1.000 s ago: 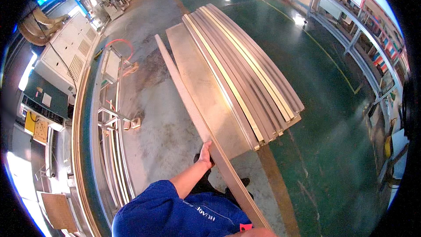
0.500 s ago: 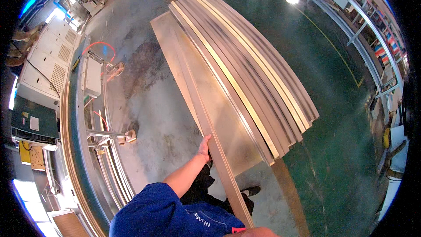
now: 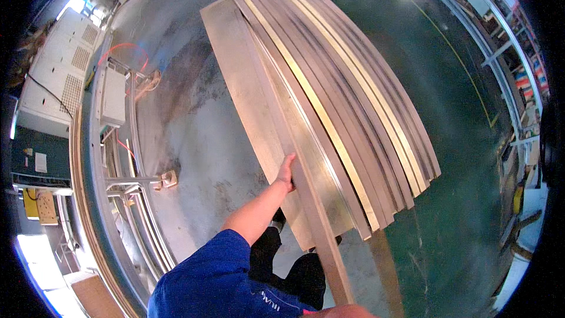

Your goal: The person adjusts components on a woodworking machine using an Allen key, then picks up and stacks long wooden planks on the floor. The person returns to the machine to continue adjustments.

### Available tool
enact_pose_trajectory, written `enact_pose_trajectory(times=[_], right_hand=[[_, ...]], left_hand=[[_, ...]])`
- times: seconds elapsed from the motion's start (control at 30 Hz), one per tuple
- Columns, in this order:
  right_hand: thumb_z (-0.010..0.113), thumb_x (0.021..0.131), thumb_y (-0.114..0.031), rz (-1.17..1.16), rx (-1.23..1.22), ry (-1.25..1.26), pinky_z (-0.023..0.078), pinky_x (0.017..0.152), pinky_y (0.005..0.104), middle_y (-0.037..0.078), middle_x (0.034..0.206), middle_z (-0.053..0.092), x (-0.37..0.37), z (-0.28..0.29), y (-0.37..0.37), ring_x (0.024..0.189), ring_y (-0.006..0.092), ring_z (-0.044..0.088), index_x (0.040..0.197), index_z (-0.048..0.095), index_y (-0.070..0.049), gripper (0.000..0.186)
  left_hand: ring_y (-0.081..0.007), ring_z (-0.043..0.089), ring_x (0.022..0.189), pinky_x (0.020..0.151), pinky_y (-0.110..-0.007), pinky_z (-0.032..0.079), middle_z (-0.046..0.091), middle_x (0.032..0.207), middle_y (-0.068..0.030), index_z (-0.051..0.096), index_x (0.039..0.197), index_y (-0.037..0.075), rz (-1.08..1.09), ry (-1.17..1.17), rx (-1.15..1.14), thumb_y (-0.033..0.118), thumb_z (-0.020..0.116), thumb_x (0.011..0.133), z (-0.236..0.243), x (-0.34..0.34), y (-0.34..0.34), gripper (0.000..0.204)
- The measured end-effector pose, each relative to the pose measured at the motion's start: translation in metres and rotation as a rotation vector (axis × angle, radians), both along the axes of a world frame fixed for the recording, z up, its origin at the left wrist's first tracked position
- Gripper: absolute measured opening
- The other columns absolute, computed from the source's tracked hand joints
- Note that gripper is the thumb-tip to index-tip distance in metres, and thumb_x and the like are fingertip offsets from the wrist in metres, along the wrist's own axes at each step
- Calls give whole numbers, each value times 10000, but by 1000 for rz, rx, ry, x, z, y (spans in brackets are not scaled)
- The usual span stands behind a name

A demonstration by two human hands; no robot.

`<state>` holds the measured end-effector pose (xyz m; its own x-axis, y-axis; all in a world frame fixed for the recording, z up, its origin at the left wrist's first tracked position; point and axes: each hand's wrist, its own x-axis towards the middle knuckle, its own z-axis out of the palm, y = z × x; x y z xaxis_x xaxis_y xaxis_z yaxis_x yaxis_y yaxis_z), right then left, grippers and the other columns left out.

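Observation:
My left hand (image 3: 286, 172) grips the left edge of a long, narrow grey-brown board (image 3: 306, 197), its fingers partly hidden by the edge. The board slants from the lower edge of the picture up to the far end of the stack. Below it lies a wide, flat tan panel (image 3: 238, 82). To its right, long strips (image 3: 329, 76) lie side by side, mostly grey-brown, with pale yellow ones among them. Bare skin of my right arm or hand shows at the lower edge by the board's near end; its fingers are hidden.
At left runs a long metal frame or conveyor (image 3: 97, 200) with legs and a red hose (image 3: 123, 47). Behind it are white cabinets (image 3: 62, 76). A metal rack (image 3: 497, 41) stands at the far right. A yellow line (image 3: 450, 41) marks the green floor.
My left hand and the board have moved slightly up and right in the picture. The board now lies closer to the strips, and my view has shifted a little.

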<state>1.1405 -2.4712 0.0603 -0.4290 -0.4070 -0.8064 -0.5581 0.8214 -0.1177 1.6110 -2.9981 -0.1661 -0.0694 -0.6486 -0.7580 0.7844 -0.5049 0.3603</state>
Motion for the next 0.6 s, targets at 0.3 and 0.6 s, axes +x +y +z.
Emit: enact_pose_trajectory(times=[0.3, 0.6], right_hand=[[892, 734, -303, -127, -339, 8, 570, 882, 401, 169, 1039, 762, -40, -146, -11, 960, 244, 721, 1164, 718, 43, 578], [926, 674, -432, -267, -253, -98, 559, 877, 386, 143, 1024, 740, 4, -330, -149, 932, 233, 694, 1108, 673, 5, 666]], left_hand=[[-342, 562, 1299, 1113, -536, 430, 575, 1460, -142, 530, 1477, 107, -4, -41, -57, 678, 559, 920, -90, 0, -48, 798], [-315, 517, 1331, 1125, -492, 410, 544, 1464, -90, 461, 1505, 106, -82, -226, -52, 612, 474, 1012, -218, 13, -65, 707]])
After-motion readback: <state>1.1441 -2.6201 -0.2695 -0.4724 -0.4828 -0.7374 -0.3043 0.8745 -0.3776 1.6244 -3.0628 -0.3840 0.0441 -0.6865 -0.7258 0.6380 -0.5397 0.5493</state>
